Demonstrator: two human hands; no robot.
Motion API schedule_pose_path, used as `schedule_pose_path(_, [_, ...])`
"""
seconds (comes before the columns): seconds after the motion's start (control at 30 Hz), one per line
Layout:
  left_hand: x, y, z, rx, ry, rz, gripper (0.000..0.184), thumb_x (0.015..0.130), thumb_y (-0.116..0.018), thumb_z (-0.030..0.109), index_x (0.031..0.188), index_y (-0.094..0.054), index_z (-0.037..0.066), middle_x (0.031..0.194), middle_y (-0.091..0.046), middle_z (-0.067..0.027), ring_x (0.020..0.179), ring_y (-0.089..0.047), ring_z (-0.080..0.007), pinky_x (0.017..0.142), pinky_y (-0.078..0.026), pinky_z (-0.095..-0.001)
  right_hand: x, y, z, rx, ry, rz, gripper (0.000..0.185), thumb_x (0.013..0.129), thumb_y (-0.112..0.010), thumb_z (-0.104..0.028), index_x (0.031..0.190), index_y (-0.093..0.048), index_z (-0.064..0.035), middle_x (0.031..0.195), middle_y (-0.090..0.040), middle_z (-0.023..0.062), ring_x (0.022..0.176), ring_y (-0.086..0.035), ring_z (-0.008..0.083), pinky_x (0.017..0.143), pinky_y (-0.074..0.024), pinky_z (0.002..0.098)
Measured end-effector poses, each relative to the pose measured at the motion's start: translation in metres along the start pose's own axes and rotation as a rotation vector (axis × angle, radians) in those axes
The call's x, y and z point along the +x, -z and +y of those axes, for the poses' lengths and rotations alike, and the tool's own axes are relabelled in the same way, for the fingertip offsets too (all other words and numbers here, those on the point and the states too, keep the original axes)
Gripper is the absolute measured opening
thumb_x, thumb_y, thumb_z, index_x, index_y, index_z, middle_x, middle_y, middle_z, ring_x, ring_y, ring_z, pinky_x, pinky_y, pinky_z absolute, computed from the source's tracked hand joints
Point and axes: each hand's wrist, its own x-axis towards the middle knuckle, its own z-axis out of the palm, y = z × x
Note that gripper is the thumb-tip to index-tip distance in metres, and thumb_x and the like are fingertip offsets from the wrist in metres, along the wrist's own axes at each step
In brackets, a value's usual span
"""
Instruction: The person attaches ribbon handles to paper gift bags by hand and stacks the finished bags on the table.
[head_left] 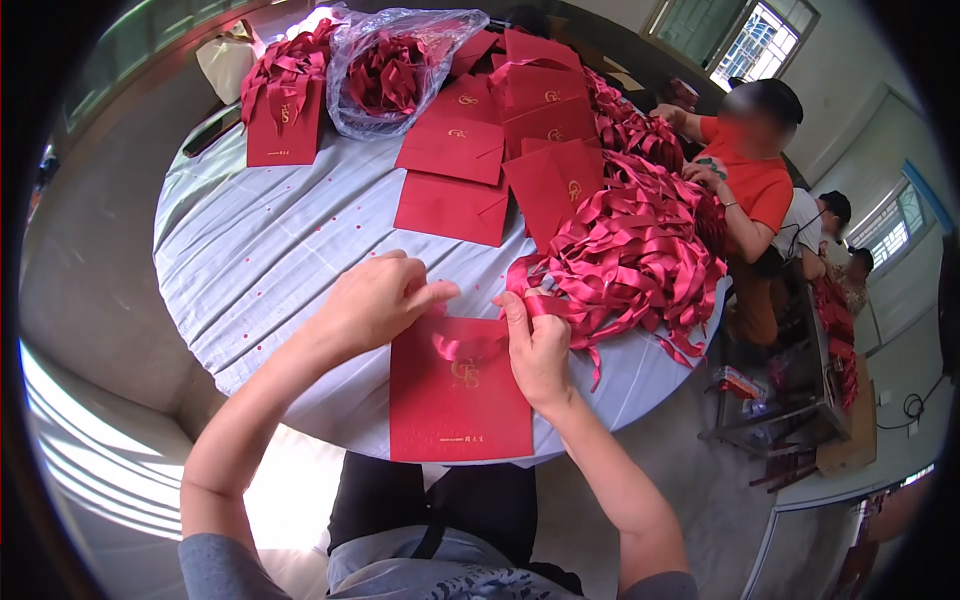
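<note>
A red paper bag (460, 400) with gold lettering lies flat at the near edge of the round table (290, 230), a ribbon across its upper part. At the bag's upper left corner is my left hand (375, 295), fingers curled and thumb pointing right; what it pinches, if anything, is too small to name. My right hand (537, 345) is closed on a red ribbon at the upper right corner. Beside it rises a large heap of red ribbons (640, 240).
Stacked red bags (455, 150) lie beyond my hands. A clear plastic bag (390, 75) of red ribbons and another ribboned bag (283, 130) stand at the back left. A co-worker in a red shirt (765, 185) handles ribbons at the right; more people sit behind.
</note>
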Motion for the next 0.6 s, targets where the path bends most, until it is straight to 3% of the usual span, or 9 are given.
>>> schedule_pose_path(0.07, [0.009, 0.001, 0.000, -0.035, 0.109, -0.363, 0.052, 0.080, -0.063, 0.047, 0.068, -0.060, -0.004, 0.066, -0.060, -0.0172, 0.062, -0.059, -0.0305, 0.058, -0.045, -0.0388, -0.002, 0.000, 0.000, 0.008, -0.001, -0.002, 0.024, 0.091, -0.053, -0.015, 0.078, -0.057, 0.0041, 0.070, -0.056, 0.0181, 0.063, -0.057, 0.0347, 0.056, -0.0429, 0.0391])
schedule_pose_path(0.2, [0.018, -0.002, -0.011, -0.263, 0.240, -0.508, 0.044, 0.078, -0.067, 0.040, 0.075, -0.064, -0.003, 0.064, -0.061, -0.0148, 0.059, -0.059, -0.0228, 0.056, -0.045, -0.0349, 0.000, -0.002, 0.002, 0.003, 0.027, 0.005, 0.023, 0.091, -0.054, -0.014, 0.077, -0.057, 0.0043, 0.071, -0.056, 0.0186, 0.063, -0.057, 0.0352, 0.055, -0.0427, 0.0392])
schedule_pose_path(0.23, [0.016, -0.002, -0.010, -0.318, 0.203, -0.464, 0.034, 0.078, -0.068, 0.031, 0.073, -0.063, -0.003, 0.064, -0.060, -0.0134, 0.058, -0.057, -0.0192, 0.056, -0.045, -0.0329, -0.001, -0.002, 0.003, -0.003, 0.015, -0.001, 0.023, 0.090, -0.054, -0.014, 0.077, -0.056, 0.0043, 0.071, -0.056, 0.0187, 0.063, -0.057, 0.0353, 0.055, -0.0427, 0.0392])
schedule_pose_path(0.27, [0.015, -0.002, -0.008, -0.314, 0.204, -0.459, 0.034, 0.078, -0.068, 0.031, 0.073, -0.063, -0.003, 0.064, -0.060, -0.0134, 0.058, -0.057, -0.0192, 0.056, -0.045, -0.0329, -0.002, -0.003, 0.004, 0.002, 0.019, -0.001, 0.023, 0.090, -0.054, -0.014, 0.077, -0.056, 0.0043, 0.071, -0.056, 0.0187, 0.063, -0.057, 0.0353, 0.055, -0.0427, 0.0392])
schedule_pose_path(0.33, [0.012, -0.007, -0.007, -0.289, 0.158, -0.284, 0.028, 0.076, -0.067, 0.024, 0.068, -0.061, -0.002, 0.064, -0.061, -0.0163, 0.060, -0.059, -0.0259, 0.057, -0.046, -0.0352, -0.002, -0.003, 0.006, -0.023, 0.038, -0.004, 0.025, 0.093, -0.050, -0.016, 0.081, -0.059, 0.0047, 0.067, -0.056, 0.0151, 0.060, -0.058, 0.0267, 0.055, -0.0426, 0.0342])
schedule_pose_path(0.37, [0.010, -0.013, -0.012, -0.132, 0.055, -0.185, 0.020, 0.079, -0.061, 0.015, 0.074, -0.055, -0.004, 0.073, -0.059, -0.0222, 0.068, -0.059, -0.0364, 0.061, -0.046, -0.0405, -0.002, -0.003, 0.006, -0.022, 0.039, -0.004, 0.025, 0.093, -0.050, -0.016, 0.081, -0.059, 0.0047, 0.067, -0.056, 0.0151, 0.060, -0.058, 0.0267, 0.055, -0.0426, 0.0342])
schedule_pose_path(0.4, [0.007, -0.023, -0.017, -0.133, 0.056, -0.187, 0.020, 0.079, -0.061, 0.015, 0.074, -0.055, -0.004, 0.073, -0.059, -0.0222, 0.068, -0.059, -0.0364, 0.061, -0.046, -0.0405, -0.003, -0.003, 0.006, -0.019, 0.004, -0.022, 0.025, 0.093, -0.051, -0.016, 0.081, -0.059, 0.0048, 0.068, -0.057, 0.0158, 0.060, -0.059, 0.0275, 0.055, -0.0429, 0.0346])
schedule_pose_path(0.47, [0.001, -0.039, -0.028, 0.045, -0.043, 0.091, 0.015, 0.082, -0.054, 0.007, 0.083, -0.047, -0.006, 0.083, -0.055, -0.0275, 0.077, -0.055, -0.0446, 0.068, -0.045, -0.0463, -0.004, -0.005, 0.008, -0.013, -0.030, -0.044, 0.025, 0.092, -0.052, -0.016, 0.080, -0.059, 0.0049, 0.068, -0.057, 0.0165, 0.061, -0.059, 0.0284, 0.055, -0.0433, 0.0350])
schedule_pose_path(0.6, [0.005, -0.045, -0.030, 0.061, 0.068, 0.128, 0.015, 0.083, -0.050, 0.003, 0.085, -0.042, -0.008, 0.087, -0.052, -0.0304, 0.079, -0.053, -0.0470, 0.070, -0.043, -0.0485, -0.006, -0.009, 0.009, -0.079, 0.073, -0.029, 0.022, 0.090, -0.054, -0.014, 0.079, -0.059, 0.0051, 0.070, -0.059, 0.0175, 0.064, -0.061, 0.0312, 0.055, -0.0447, 0.0355])
